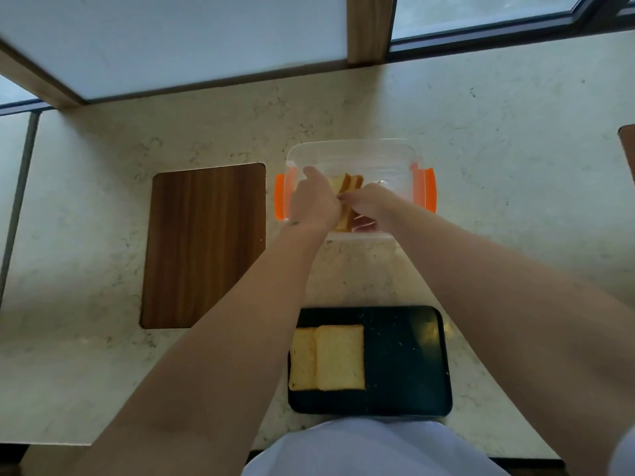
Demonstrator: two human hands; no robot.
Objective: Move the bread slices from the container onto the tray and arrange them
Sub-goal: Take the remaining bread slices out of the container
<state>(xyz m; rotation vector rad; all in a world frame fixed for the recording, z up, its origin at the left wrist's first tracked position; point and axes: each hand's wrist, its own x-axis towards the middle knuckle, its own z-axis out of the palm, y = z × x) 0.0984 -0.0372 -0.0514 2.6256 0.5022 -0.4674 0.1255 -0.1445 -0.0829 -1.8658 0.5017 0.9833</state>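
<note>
Now both hands inside container, fingers seemingly pinching slices; tray right half bare.

Soft daylight, wide-angle view

Light comes from the window at the top; the counter looks evenly lit, shadows faint. Edges bend with lens distortion, and the near forearms appear slightly blurred.

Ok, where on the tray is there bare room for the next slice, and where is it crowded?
The black tray is bare across its right half, from the overlapping bread slices to the right rim, plus strips along the far and near rims. Its left side is taken. The clear container is crowded: left hand and right hand work the remaining slices.
</note>
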